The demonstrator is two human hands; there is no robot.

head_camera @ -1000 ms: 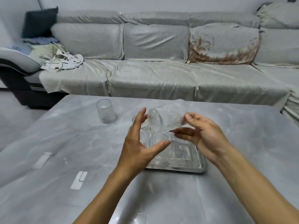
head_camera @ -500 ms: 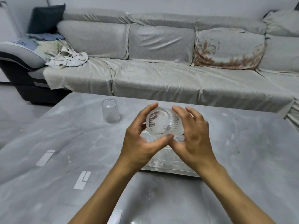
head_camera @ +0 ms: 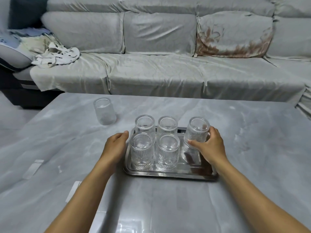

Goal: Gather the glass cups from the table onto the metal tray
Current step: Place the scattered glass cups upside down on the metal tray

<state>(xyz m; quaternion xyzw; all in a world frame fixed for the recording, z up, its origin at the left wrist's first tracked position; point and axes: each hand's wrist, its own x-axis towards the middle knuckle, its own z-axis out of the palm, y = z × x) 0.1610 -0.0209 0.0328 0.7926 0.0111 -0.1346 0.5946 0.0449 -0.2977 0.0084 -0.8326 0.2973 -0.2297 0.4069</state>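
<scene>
Right hand [head_camera: 209, 145] wrapped around a ribbed glass cup [head_camera: 196, 132], thumb across the near side, fingers behind; grip closed on it. Cup upside down, tilted slightly, over the far right corner of the metal tray [head_camera: 170, 174]; cannot tell whether its rim touches the tray. Left of that grip, four more cups [head_camera: 156, 140] standing inverted on the tray in a two-by-two block, close together. Nearest to the grip, bare tray floor reflecting the hand. Beyond the tray's left edge, left hand [head_camera: 116, 147] loosely open, holding nothing, fingers curved along the tray's rim. Farther left and away, one cup [head_camera: 104, 111] alone on the grey worktop [head_camera: 252, 140], well apart from the tray. Half a second ago held up between both hands above the tray; now lowered to the corner in the right hand alone, left hand dropped to the side. Both forearms stretched forward, bare, converging on the tray.
</scene>
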